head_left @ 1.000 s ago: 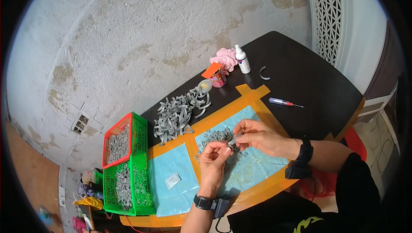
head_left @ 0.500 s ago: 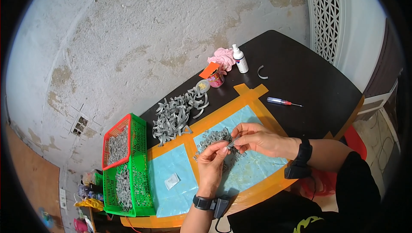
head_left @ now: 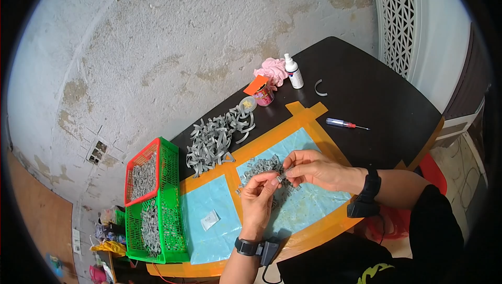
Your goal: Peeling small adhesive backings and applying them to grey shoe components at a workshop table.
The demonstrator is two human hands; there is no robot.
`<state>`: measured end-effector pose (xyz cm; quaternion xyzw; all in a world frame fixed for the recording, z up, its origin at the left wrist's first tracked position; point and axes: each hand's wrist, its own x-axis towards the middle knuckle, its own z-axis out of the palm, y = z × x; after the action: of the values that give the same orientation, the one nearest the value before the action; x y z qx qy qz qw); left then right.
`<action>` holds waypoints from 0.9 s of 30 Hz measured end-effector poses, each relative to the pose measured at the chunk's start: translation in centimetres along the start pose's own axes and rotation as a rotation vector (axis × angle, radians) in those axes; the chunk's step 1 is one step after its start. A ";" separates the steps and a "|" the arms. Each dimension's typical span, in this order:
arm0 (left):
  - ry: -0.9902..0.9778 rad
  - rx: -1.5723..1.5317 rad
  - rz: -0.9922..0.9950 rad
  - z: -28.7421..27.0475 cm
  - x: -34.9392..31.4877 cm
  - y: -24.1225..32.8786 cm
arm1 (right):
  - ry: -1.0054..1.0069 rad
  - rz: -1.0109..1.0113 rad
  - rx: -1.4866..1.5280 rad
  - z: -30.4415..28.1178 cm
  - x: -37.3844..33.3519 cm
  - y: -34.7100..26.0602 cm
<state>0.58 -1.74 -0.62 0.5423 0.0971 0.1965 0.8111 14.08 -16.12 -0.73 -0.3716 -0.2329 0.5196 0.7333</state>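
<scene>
My left hand (head_left: pixel 258 194) and my right hand (head_left: pixel 319 172) meet over a blue sheet (head_left: pixel 319 200) taped to the table. Both are closed, thumb against fingers, on a small grey piece (head_left: pixel 281 178) held between their fingertips. The fingers cover most of it, so its exact shape cannot be made out. Just behind and under the hands lies a heap of small grey pieces (head_left: pixel 257 168), with some scattered on the sheet. Past it on the left is a pile of longer, curved grey strips (head_left: pixel 209 143).
Red (head_left: pixel 144 150) and green baskets (head_left: pixel 170 164) of grey pieces stand left. A white packet (head_left: pixel 209 221) lies on a second blue sheet (head_left: pixel 209 247). Farther back are a can (head_left: pixel 264 97), pink cloth (head_left: pixel 273 70) and white bottle (head_left: pixel 294 75). A screwdriver (head_left: pixel 342 123) lies right.
The fingertips have shifted very slightly around the small grey piece. Both hands stay in nearly the same place, and the things on the table have not moved.
</scene>
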 end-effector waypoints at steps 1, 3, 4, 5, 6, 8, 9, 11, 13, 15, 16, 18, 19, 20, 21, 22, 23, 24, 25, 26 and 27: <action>0.000 0.000 0.000 0.0 0.0 0.0 | -0.009 -0.002 -0.009 0.0 0.0 0.0; -0.001 -0.029 0.000 0.0 0.0 0.1 | -0.018 -0.004 -0.018 0.0 0.0 0.0; -0.001 -0.029 0.000 0.0 0.1 0.1 | -0.031 0.005 -0.024 0.0 0.0 0.0; -0.001 -0.038 -0.001 0.1 0.1 0.2 | -0.044 0.014 -0.029 0.0 0.0 0.0; 0.000 -0.047 -0.002 0.1 0.1 0.2 | -0.044 0.014 -0.029 0.0 0.0 0.0; -0.004 -0.060 -0.004 0.1 0.1 0.2 | -0.061 0.026 -0.036 0.0 0.0 0.0; -0.007 -0.073 -0.007 0.1 0.1 0.2 | -0.061 0.026 -0.036 0.1 0.0 -0.1; -0.011 -0.080 -0.007 0.0 0.1 0.2 | -0.054 0.032 -0.034 0.2 0.0 -0.2; -0.013 -0.088 -0.007 -0.2 0.1 0.1 | -0.060 0.026 -0.041 0.1 0.0 0.0; -0.005 -0.089 -0.025 -0.3 0.1 0.1 | -0.066 0.020 -0.047 0.0 0.1 0.0; -0.005 -0.089 -0.025 -0.3 0.1 0.1 | -0.069 0.016 -0.048 0.0 0.0 0.1; -0.004 -0.098 -0.032 -0.3 0.1 0.1 | -0.072 0.012 -0.049 0.0 0.1 0.1; -0.004 -0.098 -0.031 -0.3 0.0 0.1 | -0.079 -0.005 -0.055 0.0 0.1 0.2; -0.002 -0.102 -0.032 -0.3 0.0 0.2 | -0.087 -0.023 -0.061 0.0 0.1 0.2; 0.000 -0.106 -0.032 -0.3 0.0 0.2 | -0.086 -0.023 -0.062 0.0 0.1 0.2; -0.001 -0.106 -0.032 -0.3 0.0 0.2 | -0.083 -0.030 -0.066 0.1 0.0 0.2; -0.003 -0.111 -0.033 -0.3 0.0 0.2 | -0.079 -0.038 -0.070 0.1 0.0 0.2; -0.005 -0.116 -0.033 -0.3 0.0 0.2 | -0.080 -0.038 -0.070 0.1 0.0 0.2; -0.004 -0.116 -0.033 -0.3 0.0 0.2 | -0.085 -0.035 -0.063 0.1 0.0 0.2; -0.009 -0.120 -0.030 -0.3 0.0 0.2 | -0.090 -0.033 -0.057 0.1 0.0 0.1; -0.014 -0.124 -0.027 -0.3 0.0 0.2 | -0.090 -0.032 -0.057 0.2 0.0 0.0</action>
<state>0.44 -1.39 -0.57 0.4910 0.0865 0.1873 0.8464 13.93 -16.05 -0.66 -0.3646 -0.2865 0.5171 0.7194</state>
